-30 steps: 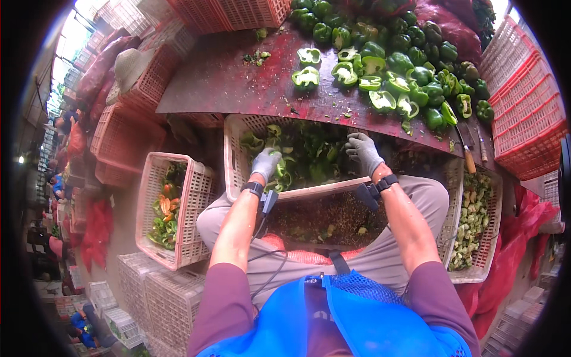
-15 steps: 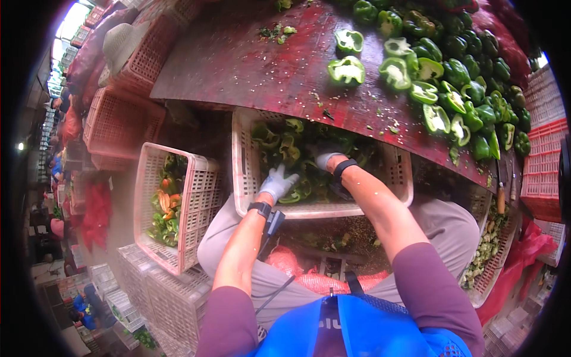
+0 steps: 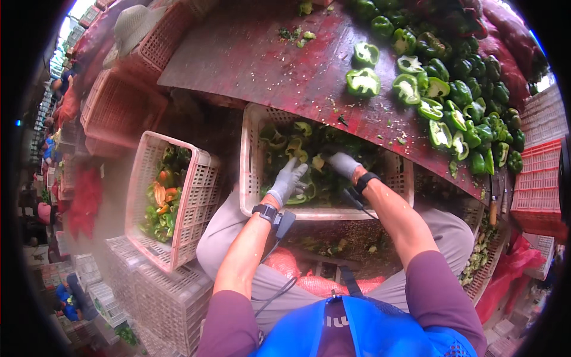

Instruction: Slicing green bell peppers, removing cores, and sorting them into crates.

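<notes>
At far left, an open red plastic crate (image 3: 107, 122) stands below another crate bearing a pale woven hat (image 3: 132, 28). Next comes a pinkish crate (image 3: 195, 205), leaning, with green and orange pepper pieces (image 3: 162, 199) inside; greyish crates (image 3: 160, 297) sit just below it.

In the middle, partly under the bench (image 3: 256, 65), a pale plastic crate (image 3: 321, 213) holds cut green pepper pieces (image 3: 301, 128). The left hand (image 3: 288, 181), in a light grey glove, is inside its near left part, over the pieces. Its grip is loose, fingers extended and somewhat spread; whether they touch a piece I cannot tell. A pale pepper scrap (image 3: 318, 162) lies between the hands, just beside the right hand (image 3: 344, 165). That hand, also gloved, reaches in among the pieces with its fingertips blurred, so I cannot tell how far its grip is open or whether it has hold of anything.

Farther right on the bench, halved green peppers (image 3: 407, 89) lie beside a heap of whole green peppers (image 3: 461, 92). A wooden-handled knife (image 3: 492, 211) rests at the bench's right end, near a stack of red crates (image 3: 537, 184).
</notes>
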Motion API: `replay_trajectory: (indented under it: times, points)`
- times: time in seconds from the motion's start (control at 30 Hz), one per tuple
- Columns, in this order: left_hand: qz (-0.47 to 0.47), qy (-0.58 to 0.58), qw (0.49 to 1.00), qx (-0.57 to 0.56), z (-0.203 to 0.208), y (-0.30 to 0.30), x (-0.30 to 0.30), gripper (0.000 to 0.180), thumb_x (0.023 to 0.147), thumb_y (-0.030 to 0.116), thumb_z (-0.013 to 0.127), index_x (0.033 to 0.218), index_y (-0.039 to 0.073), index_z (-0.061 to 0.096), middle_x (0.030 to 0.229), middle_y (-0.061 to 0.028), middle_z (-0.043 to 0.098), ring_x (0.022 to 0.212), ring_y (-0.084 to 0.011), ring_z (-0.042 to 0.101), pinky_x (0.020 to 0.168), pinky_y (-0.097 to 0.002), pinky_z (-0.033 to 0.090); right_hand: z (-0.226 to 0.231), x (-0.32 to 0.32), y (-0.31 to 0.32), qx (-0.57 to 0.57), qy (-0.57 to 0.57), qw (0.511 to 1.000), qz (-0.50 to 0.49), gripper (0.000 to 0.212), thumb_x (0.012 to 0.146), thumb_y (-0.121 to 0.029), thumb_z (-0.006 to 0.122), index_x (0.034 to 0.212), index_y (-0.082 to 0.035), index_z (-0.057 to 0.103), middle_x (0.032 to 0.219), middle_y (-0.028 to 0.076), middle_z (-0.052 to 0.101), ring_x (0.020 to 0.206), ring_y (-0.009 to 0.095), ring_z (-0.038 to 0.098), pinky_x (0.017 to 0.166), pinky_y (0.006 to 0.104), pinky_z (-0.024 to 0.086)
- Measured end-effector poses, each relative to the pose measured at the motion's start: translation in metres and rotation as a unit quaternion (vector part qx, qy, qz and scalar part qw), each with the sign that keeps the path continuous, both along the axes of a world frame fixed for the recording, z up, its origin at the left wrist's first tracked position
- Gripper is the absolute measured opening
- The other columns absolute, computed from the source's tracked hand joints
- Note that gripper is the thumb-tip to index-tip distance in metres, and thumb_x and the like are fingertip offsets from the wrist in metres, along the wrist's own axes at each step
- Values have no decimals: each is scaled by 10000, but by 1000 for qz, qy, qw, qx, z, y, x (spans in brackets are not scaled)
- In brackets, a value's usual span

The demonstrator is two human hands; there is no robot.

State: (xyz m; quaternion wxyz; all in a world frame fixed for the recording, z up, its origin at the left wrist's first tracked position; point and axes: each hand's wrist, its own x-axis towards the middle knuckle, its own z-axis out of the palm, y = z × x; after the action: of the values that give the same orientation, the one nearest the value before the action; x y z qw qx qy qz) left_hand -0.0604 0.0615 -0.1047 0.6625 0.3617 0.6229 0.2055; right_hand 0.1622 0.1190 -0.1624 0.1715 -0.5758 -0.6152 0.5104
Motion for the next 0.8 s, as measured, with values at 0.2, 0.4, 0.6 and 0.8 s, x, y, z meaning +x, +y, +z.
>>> replay_trajectory:
  times: [0.2, 0.4, 0.6, 0.8]
  points:
    - [-62, -62, 987, 135, 47, 5, 38, 411, 1041, 292, 643, 1371, 55, 583, 1035, -56, 705, 760, -127, 679, 641, -275, 551, 128, 4, -48, 84, 97, 991, -44, 224, 995, -208, 633, 1118, -22, 646, 922, 153, 707, 856, 194, 680, 766, 370, 535]
    - [-108, 4, 958, 264, 68, -14, 41, 345, 949, 139, 724, 1270, 22, 676, 1086, -55, 736, 956, -125, 672, 856, -294, 553, 165, 11, -74, 15, 231, 967, -111, 206, 1017, -248, 628, 1066, -49, 647, 842, 82, 686, 699, 156, 641, 617, 332, 508]
    - [-87, -24, 951, 295, 122, -19, 78, 270, 976, 62, 687, 1242, 49, 643, 947, -8, 682, 714, -60, 614, 610, -222, 508, 160, 51, -93, -71, 424, 856, -287, 138, 1032, -226, 596, 1021, -93, 632, 797, 12, 666, 605, 92, 590, 558, 269, 493]
    - [-234, -64, 868, 433, 229, -50, 233, 377, 1015, 160, 667, 1369, 69, 571, 1064, -56, 708, 843, -105, 657, 736, -253, 539, 160, 104, -129, 182, -148, 967, -98, 306, 985, -199, 581, 1259, -65, 616, 1100, 147, 712, 980, 282, 715, 844, 442, 575]
